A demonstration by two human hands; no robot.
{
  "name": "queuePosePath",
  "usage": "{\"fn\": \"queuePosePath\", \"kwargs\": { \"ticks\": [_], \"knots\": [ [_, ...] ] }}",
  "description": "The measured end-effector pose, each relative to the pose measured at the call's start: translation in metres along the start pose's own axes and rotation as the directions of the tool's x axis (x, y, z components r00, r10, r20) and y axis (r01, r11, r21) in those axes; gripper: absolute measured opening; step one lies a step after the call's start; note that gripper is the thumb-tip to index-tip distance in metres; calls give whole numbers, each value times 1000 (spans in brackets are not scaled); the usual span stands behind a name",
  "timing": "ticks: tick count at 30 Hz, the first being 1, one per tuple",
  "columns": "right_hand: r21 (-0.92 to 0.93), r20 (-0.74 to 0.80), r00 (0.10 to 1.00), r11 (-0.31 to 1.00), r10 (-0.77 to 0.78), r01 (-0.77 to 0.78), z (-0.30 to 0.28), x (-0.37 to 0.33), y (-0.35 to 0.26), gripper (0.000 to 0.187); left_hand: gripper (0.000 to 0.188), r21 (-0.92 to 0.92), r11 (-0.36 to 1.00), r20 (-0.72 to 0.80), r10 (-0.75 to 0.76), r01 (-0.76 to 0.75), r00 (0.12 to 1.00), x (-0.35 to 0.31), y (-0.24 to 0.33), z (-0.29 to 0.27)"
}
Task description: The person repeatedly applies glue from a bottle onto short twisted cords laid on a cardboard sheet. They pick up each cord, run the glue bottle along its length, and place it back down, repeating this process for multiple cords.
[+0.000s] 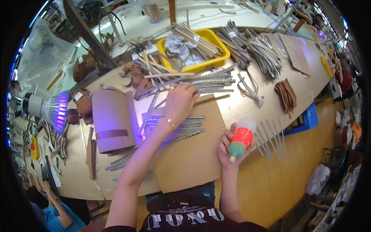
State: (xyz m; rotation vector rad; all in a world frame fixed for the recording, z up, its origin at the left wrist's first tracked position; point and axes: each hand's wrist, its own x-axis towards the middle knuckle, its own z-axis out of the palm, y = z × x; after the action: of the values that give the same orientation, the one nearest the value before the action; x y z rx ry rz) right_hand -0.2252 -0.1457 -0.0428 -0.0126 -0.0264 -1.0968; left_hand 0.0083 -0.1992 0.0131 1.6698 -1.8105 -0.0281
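My left hand [181,99] reaches across the table with its fingers curled down onto a bundle of grey braided strips [212,79]. Its fingertips are partly hidden, and it seems to grip a strip there. In my right hand [224,149] is a squeeze bottle [242,136] with a clear end, a red band and a green end, its nozzle tilted down towards me. Between my arms lies a flat cardboard sheet [193,162]. Several braided strips [189,125] lie side by side across its far left part, under and beside my left forearm.
A yellow tray [228,58] of strips and cloth stands beyond my left hand. To the left are a brown cylinder [112,116] and a glowing purple lamp [56,112]. Thin grey strips [272,139] jut over the right table edge, near a blue stool [305,120]. Another person [58,212] sits lower left.
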Motion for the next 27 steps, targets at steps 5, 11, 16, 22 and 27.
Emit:
{"fn": "queuePosePath", "kwargs": {
  "ticks": [5, 11, 16, 22, 27],
  "knots": [
    [-111, 74, 987, 982, -144, 152, 5, -15, -13, 85, 15, -122, 987, 20, -101, 103, 995, -100, 46, -41],
    [-798, -25, 774, 479, -633, 366, 26, -47, -41, 76, 28, 42, 977, 156, -212, 208, 965, -185, 68, -47],
    [-970, 164, 576, -24, -801, 242, 29, -43, -30, 60, 57, 49, 998, 275, -44, 31, 960, -195, 91, -35],
    [-899, 367, 680, -430, -635, 85, 40, -35, -9, 48, 79, 12, 992, 465, -119, 129, 877, -185, 117, -7],
    [-889, 348, 742, -452, -573, 68, 46, -29, 1, 39, 81, 61, 989, 461, -150, 138, 874, -188, 118, -2]
  ]
}}
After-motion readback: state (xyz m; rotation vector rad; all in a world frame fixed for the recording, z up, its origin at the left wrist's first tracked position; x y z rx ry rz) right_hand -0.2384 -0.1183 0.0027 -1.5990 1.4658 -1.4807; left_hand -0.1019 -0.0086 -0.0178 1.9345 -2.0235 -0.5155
